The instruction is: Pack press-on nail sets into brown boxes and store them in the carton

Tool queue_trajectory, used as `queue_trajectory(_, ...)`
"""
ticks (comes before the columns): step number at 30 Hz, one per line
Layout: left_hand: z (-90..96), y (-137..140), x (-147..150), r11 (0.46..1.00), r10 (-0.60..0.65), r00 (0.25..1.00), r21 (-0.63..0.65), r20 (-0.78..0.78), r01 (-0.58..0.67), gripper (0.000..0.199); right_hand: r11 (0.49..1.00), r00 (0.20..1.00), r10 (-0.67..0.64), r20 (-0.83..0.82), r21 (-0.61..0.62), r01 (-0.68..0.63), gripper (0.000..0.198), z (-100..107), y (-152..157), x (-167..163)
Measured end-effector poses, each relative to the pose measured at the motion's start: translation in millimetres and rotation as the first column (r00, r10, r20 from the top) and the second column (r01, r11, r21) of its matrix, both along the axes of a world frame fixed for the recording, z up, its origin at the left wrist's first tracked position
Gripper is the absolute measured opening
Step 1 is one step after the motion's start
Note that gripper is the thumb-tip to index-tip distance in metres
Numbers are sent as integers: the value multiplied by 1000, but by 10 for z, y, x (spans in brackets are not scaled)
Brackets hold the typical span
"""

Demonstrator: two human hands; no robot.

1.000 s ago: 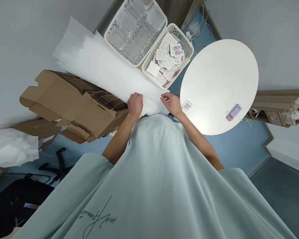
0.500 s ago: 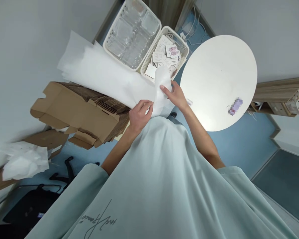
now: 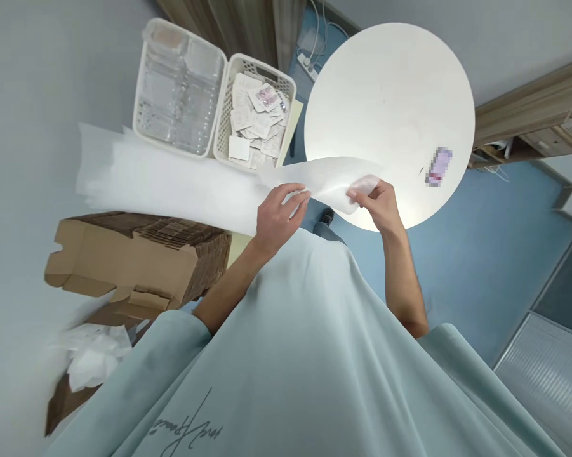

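Between my two hands stretches a thin white sheet (image 3: pixel 331 174), probably packing foam or paper, curved and partly over the round table. My right hand (image 3: pixel 379 202) pinches its right end, thumb on top. The fingertips of my left hand (image 3: pixel 283 212) are closed on the sheet's near edge, further left. Behind the left hand lies a stack of similar white sheets (image 3: pixel 171 187). Just beyond is a white basket (image 3: pixel 223 130) full of small white cards or packets, some with pinkish items.
A larger white basket (image 3: pixel 137 111) holds clear plastic boxes. Folded brown cardboard boxes (image 3: pixel 124 254) are stacked at left, above crumpled white material (image 3: pixel 95 358). The round white table (image 3: pixel 385 95) carries a blurred purple item (image 3: pixel 438 166). A power strip (image 3: pixel 307 66) lies beyond.
My right hand has moved right, drawing the sheet out from an upright fold to a sideways span over the table edge. The view has turned, so the baskets and table appear further left.
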State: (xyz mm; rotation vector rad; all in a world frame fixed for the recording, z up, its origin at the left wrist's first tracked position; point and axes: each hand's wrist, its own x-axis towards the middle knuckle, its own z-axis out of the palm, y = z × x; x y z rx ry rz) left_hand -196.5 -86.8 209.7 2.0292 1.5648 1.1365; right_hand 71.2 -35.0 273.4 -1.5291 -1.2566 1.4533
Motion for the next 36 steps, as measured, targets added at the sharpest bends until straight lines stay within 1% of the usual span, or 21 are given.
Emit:
queue_trajectory(3, 9, 166, 380, 996, -89, 996, 8, -2, 89, 24, 999, 999, -38, -36, -33, 37, 49, -75, -140, 496)
queue_trajectory(5, -15, 304, 656, 987, -162, 987, -6, 1, 162, 24, 995, 996, -79, -39, -56, 77, 49, -163, -218, 818)
queue_trajectory(8, -86, 547, 1092, 959, -280, 960, -49, 12, 280, 22, 985, 988, -151, -27, -83, 149, 52, -321, -304, 1268)
queue_trajectory(11, -152, 780, 1529, 925, -372, 928, -66, 23, 373, 20, 976, 979, -202, -25, -92, 199, 53, -466, -365, 1664)
queue_trajectory(14, -156, 936, 1916, 903, -423, 906, -75, 20, 424, 21, 968, 973, -229, -16, -105, 226, 52, -587, -412, 1987)
queue_trajectory(17, -116, 989, 2192, 896, -423, 906, -156, -7, 417, 23, 963, 972, -237, 1, -135, 235, 53, -711, -438, 2215)
queue_trajectory(20, -134, 981, 2328, 896, -379, 924, -268, -46, 354, 22, 951, 968, -252, 12, -184, 250, 58, -862, -430, 2337)
queue_trajectory(23, -284, 991, 2350, 897, -337, 940, -322, -52, 304, 22, 945, 974, -227, 17, -240, 224, 60, -1052, -390, 2370)
queue_trajectory(26, -525, 1080, 2314, 887, -320, 946, -368, -52, 280, 24, 937, 979, -201, 19, -288, 198, 60, -1278, -331, 2340)
queue_trajectory(31, -968, 1362, 2257, 837, -326, 942, -489, -81, 248, 32, 893, 962, -261, 81, -358, 273, 54, -1670, -224, 2225)
queue_trajectory(36, -1439, 1572, 2265, 801, -308, 950, -553, -55, 228, 42, 864, 951, -286, 116, -398, 308, 42, -2017, -130, 2105)
